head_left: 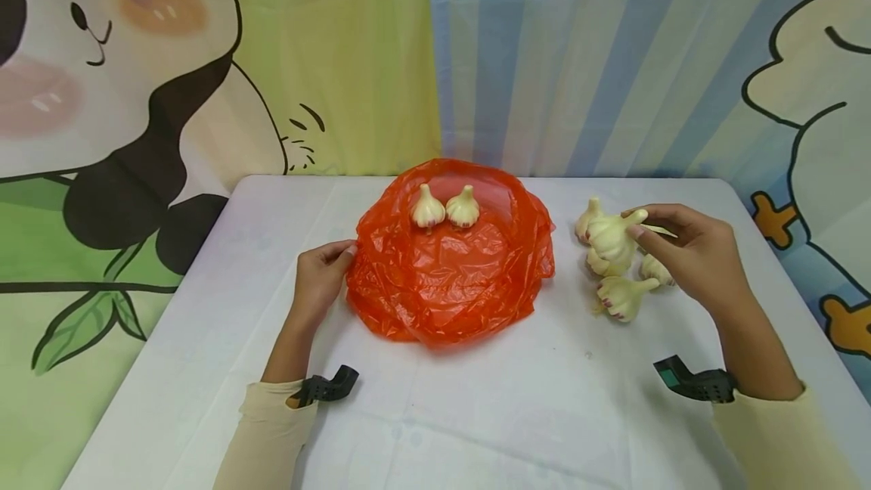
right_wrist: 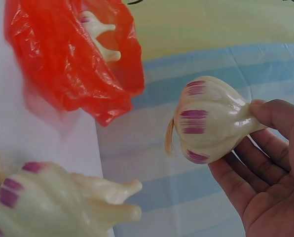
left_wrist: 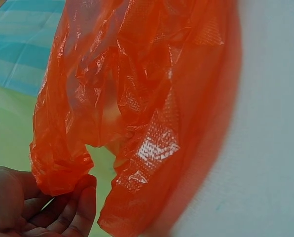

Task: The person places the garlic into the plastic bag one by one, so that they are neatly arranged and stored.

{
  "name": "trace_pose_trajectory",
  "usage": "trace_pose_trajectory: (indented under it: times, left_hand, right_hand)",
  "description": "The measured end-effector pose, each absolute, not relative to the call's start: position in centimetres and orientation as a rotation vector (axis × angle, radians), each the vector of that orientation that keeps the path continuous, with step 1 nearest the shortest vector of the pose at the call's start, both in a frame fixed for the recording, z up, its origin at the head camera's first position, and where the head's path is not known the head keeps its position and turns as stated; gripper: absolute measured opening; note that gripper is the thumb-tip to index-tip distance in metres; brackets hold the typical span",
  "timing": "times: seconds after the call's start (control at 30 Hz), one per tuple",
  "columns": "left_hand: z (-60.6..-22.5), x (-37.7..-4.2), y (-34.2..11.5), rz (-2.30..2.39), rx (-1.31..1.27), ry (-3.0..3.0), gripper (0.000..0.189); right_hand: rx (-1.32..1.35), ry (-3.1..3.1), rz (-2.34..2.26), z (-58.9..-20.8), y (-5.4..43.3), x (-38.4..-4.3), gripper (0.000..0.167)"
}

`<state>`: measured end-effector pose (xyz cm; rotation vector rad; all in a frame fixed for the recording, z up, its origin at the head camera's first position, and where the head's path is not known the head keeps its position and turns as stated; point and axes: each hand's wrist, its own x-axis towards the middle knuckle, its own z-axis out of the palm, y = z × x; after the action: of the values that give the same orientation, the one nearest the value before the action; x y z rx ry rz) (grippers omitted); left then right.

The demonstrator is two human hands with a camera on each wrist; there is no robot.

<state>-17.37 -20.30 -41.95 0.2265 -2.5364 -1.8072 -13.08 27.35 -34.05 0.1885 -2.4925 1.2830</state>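
Note:
A red plastic bag (head_left: 456,271) lies spread wide on the table, its mouth facing up. Two garlic bulbs (head_left: 428,208) sit side by side inside it, toward the back. My left hand (head_left: 323,278) pinches the bag's left rim; the left wrist view shows the crumpled edge between thumb and fingers (left_wrist: 85,202). On the right, my right hand (head_left: 701,259) holds a garlic bulb (right_wrist: 211,121) by its stem, raised above the other bulbs. Purple streaks and a tuft of roots show on the held bulb.
Several more garlic bulbs (head_left: 622,297) lie in a loose group on the table to the right of the bag, under the right hand. The white-covered table (head_left: 490,422) ends at the back against a printed curtain (head_left: 544,59).

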Motion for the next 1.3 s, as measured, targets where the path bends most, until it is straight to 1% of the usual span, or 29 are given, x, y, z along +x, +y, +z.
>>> trace_pose_trajectory:
  times: [0.3, 0.5, 0.63, 0.83, 1.07, 1.3]
  left_hand:
    - [-42.0, -17.4, -20.3, -1.79, 0.236, -2.546, 0.032]
    - [-42.2, -17.4, -20.3, -1.795, 0.239, -2.546, 0.033]
    - [-42.2, -17.4, -20.3, -1.795, 0.24, -2.549, 0.033]
    - [-42.1, -17.5, -20.2, -1.801, 0.235, -2.542, 0.032]
    - [-42.0, -17.4, -20.3, -1.806, 0.229, -2.538, 0.031]
    - [-42.0, -17.4, -20.1, -1.815, 0.231, -2.53, 0.031]
  right_hand:
    - [0.232, -2.522, 1.37, -33.5, 25.4, -15.8, 0.029]
    - [0.279, -2.509, 1.507, -33.9, 24.3, -18.0, 0.027]
    - [0.279, -2.51, 1.539, -34.2, 23.4, -19.2, 0.03]
    - [0.259, -2.559, 1.539, -34.3, 21.8, -20.7, 0.033]
    - [0.282, -2.58, 1.595, -34.5, 19.7, -22.3, 0.031]
    - [0.258, -2.61, 1.651, -35.1, 18.0, -23.6, 0.033]
